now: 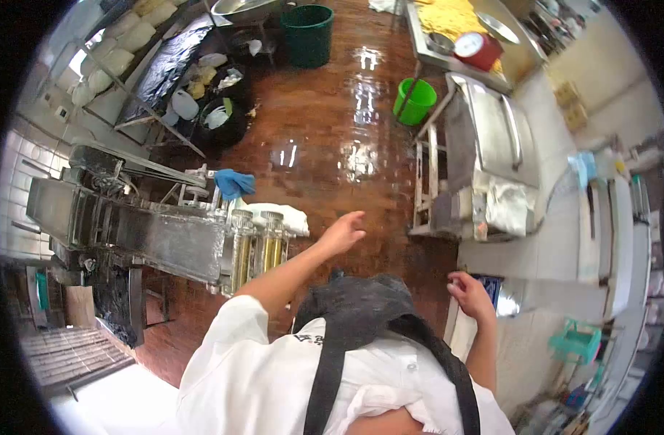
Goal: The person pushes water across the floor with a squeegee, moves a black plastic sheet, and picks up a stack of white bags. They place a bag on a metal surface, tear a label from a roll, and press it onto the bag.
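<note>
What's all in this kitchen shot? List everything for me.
machine: one, grey metal, left, beside the left hand
cloth: one, blue, on the machine's top
buckets: two, dark green at the top, bright green beside the cabinet
scale: one, red with a white dial, top right
cabinet: one, steel, right
tubs: two, black, upper left
basket: one, teal, lower right
floor: brown, shiny
blue device: one, by the right hand, too unclear to identify
apron: one, black, over a white coat
left hand: open, empty, reaching forward
right hand: fingers curled, nothing visibly held
</note>
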`<action>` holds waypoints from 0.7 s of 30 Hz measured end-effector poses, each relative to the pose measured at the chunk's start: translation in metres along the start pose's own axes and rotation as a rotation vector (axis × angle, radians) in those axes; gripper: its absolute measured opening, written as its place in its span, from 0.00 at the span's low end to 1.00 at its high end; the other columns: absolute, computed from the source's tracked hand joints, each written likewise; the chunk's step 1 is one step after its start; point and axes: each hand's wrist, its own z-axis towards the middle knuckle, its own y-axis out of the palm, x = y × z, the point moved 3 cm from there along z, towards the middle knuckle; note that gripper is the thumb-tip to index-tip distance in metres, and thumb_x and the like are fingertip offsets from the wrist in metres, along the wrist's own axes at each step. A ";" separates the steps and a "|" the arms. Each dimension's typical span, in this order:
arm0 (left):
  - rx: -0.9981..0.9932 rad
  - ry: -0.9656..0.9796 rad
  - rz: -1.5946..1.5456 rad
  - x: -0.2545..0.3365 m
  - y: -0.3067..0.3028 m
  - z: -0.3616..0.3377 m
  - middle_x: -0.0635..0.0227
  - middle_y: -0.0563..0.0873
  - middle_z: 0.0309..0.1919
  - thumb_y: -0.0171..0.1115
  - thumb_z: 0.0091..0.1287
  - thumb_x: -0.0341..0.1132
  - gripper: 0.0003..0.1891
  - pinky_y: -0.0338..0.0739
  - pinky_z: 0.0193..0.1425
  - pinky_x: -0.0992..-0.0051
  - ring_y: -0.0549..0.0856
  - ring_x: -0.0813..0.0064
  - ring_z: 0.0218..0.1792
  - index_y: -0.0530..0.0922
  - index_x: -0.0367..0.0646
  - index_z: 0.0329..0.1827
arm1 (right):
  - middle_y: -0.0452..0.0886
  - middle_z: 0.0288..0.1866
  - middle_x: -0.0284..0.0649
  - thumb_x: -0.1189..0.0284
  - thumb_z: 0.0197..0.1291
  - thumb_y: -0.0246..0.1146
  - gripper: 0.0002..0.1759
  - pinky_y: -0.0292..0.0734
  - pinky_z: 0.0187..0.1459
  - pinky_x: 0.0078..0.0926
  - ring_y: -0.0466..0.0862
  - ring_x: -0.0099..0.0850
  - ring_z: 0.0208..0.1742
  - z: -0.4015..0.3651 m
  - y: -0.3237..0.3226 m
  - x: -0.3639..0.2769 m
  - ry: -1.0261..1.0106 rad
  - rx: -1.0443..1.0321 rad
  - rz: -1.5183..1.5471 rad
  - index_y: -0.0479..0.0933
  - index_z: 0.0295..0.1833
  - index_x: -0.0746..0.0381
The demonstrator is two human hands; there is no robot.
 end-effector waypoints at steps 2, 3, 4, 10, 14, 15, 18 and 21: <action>-0.040 0.052 0.016 0.023 -0.014 0.058 0.53 0.83 0.60 0.68 0.68 0.37 0.30 0.79 0.62 0.63 0.84 0.59 0.58 0.70 0.41 0.72 | 0.86 0.46 0.49 0.64 0.67 0.66 0.19 0.80 0.51 0.37 0.86 0.43 0.48 0.034 -0.023 -0.004 0.021 -0.003 -0.013 0.79 0.59 0.60; -0.051 0.071 0.038 0.037 -0.024 0.082 0.53 0.83 0.60 0.68 0.68 0.37 0.30 0.79 0.62 0.63 0.84 0.59 0.58 0.71 0.41 0.72 | 0.86 0.44 0.49 0.64 0.67 0.67 0.19 0.80 0.50 0.36 0.86 0.42 0.46 0.052 -0.032 -0.003 0.033 -0.002 0.005 0.79 0.59 0.60; -0.021 0.110 0.060 0.042 -0.030 0.107 0.53 0.83 0.60 0.67 0.68 0.37 0.29 0.79 0.62 0.62 0.84 0.56 0.59 0.72 0.42 0.71 | 0.86 0.40 0.48 0.64 0.66 0.68 0.19 0.80 0.48 0.36 0.85 0.42 0.42 0.079 -0.037 0.013 0.095 -0.053 0.041 0.79 0.59 0.60; 0.143 0.016 0.022 -0.004 -0.073 0.190 0.54 0.85 0.55 0.68 0.67 0.37 0.26 0.79 0.61 0.63 0.86 0.57 0.55 0.75 0.41 0.67 | 0.85 0.39 0.50 0.65 0.66 0.67 0.19 0.79 0.46 0.41 0.85 0.47 0.41 0.250 -0.111 -0.069 -0.176 -0.099 -0.144 0.79 0.59 0.60; 0.308 -0.193 -0.165 -0.055 -0.137 0.194 0.58 0.87 0.54 0.67 0.69 0.36 0.23 0.80 0.60 0.68 0.86 0.67 0.53 0.77 0.41 0.65 | 0.85 0.43 0.52 0.66 0.66 0.66 0.19 0.79 0.48 0.43 0.85 0.50 0.45 0.369 -0.149 -0.194 -0.411 -0.185 -0.317 0.78 0.59 0.61; 0.368 -0.275 -0.191 -0.067 -0.156 0.193 0.60 0.87 0.52 0.67 0.69 0.34 0.22 0.80 0.60 0.69 0.86 0.69 0.53 0.77 0.39 0.65 | 0.85 0.44 0.53 0.66 0.66 0.66 0.19 0.79 0.48 0.43 0.85 0.50 0.46 0.388 -0.159 -0.236 -0.429 -0.203 -0.369 0.78 0.59 0.62; 0.581 -0.373 -0.346 -0.127 -0.203 0.191 0.64 0.87 0.46 0.66 0.70 0.33 0.18 0.82 0.52 0.70 0.87 0.72 0.44 0.78 0.39 0.61 | 0.85 0.42 0.52 0.67 0.66 0.66 0.19 0.79 0.48 0.41 0.85 0.49 0.45 0.454 -0.167 -0.335 -0.532 -0.258 -0.302 0.78 0.59 0.63; 0.675 -0.423 -0.524 -0.168 -0.248 0.228 0.67 0.87 0.43 0.66 0.70 0.34 0.16 0.82 0.46 0.72 0.86 0.76 0.39 0.79 0.39 0.59 | 0.85 0.41 0.51 0.66 0.66 0.66 0.20 0.79 0.48 0.40 0.85 0.48 0.44 0.522 -0.159 -0.390 -0.583 -0.263 -0.319 0.78 0.60 0.62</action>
